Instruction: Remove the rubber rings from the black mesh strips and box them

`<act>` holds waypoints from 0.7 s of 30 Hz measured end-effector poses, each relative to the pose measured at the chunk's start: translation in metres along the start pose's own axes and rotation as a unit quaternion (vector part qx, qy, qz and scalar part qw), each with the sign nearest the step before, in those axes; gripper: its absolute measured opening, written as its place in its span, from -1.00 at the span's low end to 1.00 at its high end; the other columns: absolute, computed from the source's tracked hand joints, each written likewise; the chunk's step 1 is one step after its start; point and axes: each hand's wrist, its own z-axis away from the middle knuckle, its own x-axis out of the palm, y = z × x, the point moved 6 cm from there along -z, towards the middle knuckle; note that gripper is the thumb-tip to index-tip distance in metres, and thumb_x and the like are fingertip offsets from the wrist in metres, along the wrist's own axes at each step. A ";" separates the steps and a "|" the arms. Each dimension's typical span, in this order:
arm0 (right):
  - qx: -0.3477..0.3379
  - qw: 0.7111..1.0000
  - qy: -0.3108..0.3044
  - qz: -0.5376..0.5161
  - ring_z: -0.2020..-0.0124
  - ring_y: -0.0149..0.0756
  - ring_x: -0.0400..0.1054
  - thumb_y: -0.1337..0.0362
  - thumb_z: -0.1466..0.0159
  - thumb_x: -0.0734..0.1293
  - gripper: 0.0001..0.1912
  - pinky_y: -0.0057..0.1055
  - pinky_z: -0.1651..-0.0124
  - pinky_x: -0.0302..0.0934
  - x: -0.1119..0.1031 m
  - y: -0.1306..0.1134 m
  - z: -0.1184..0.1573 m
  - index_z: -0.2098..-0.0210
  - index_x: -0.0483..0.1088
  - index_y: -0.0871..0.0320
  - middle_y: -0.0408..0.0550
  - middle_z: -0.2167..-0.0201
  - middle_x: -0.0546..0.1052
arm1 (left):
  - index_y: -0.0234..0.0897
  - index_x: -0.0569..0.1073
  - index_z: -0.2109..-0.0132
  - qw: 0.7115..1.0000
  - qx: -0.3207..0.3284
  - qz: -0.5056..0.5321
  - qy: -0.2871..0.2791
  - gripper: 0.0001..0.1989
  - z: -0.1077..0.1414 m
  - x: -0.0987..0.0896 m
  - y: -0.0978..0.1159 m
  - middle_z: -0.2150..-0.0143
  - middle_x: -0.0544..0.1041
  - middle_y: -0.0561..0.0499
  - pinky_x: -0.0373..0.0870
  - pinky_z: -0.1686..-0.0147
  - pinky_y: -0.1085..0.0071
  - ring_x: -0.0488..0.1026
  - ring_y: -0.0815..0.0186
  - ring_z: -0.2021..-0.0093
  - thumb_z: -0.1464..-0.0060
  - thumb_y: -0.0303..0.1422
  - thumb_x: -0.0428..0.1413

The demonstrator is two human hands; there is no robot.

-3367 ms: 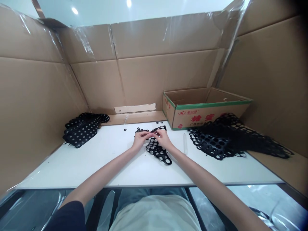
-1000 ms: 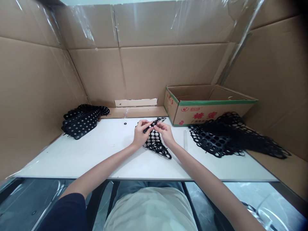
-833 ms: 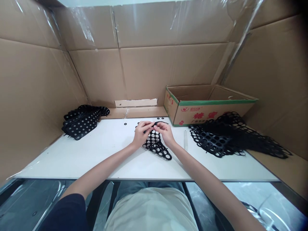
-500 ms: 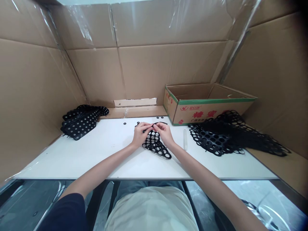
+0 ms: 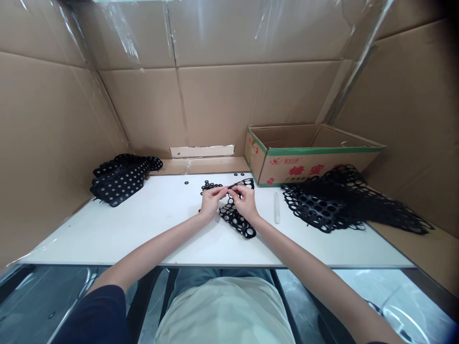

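A black sheet punched with round holes (image 5: 237,222) hangs from my fingers, its lower part resting on the white table. My left hand (image 5: 211,201) is closed in a pinch on the sheet's edge. Close against it, my right hand (image 5: 245,200) pinches the same sheet, and a perforated end of it shows beyond the knuckles. The exact spot between the fingertips is too small to make out. Just past my left hand lies a small pile of black rings (image 5: 211,185), partly hidden by the fingers. A single ring (image 5: 186,182) lies farther left.
To the left lies a stack of black dotted sheets (image 5: 120,181). A heap of black holed netting (image 5: 330,203) lies on the right, against an open cardboard box (image 5: 319,165). Near my right hand is a pale narrow stick (image 5: 277,208). Cardboard walls (image 5: 251,95) enclose the white table (image 5: 143,239).
The sheet has turned in my hands, and one end now shows beyond my right hand. My left hand has shifted slightly nearer, uncovering more of the ring pile.
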 end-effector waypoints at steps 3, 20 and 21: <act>-0.029 0.999 0.005 0.041 0.50 -0.34 0.19 0.26 -0.16 0.22 -0.77 -0.38 0.36 0.11 0.001 -0.006 0.001 0.60 0.29 0.15 -0.12 0.62 0.32 | -0.32 0.56 0.34 1.000 0.001 0.010 0.012 -0.77 0.001 0.000 -0.006 0.40 0.54 -0.02 0.31 0.34 0.42 0.35 0.41 0.45 0.18 -0.27 0.21; -0.043 0.996 -0.007 0.081 0.53 -0.33 0.18 0.32 -0.14 0.20 -0.79 -0.38 0.42 0.06 0.006 -0.009 0.005 0.62 0.29 0.15 -0.09 0.62 0.33 | -0.36 0.45 0.47 0.999 0.014 -0.039 0.027 -0.78 0.002 0.002 -0.010 0.59 0.37 0.07 0.17 0.51 0.52 0.20 0.47 0.55 0.10 -0.25 0.11; -0.041 0.996 -0.007 0.082 0.53 -0.33 0.18 0.32 -0.13 0.20 -0.79 -0.38 0.42 0.05 0.006 -0.009 0.005 0.62 0.30 0.15 -0.09 0.63 0.33 | -0.36 0.44 0.48 0.999 0.008 -0.041 0.028 -0.78 0.002 0.002 -0.012 0.61 0.35 0.08 0.16 0.52 0.52 0.19 0.47 0.56 0.10 -0.25 0.11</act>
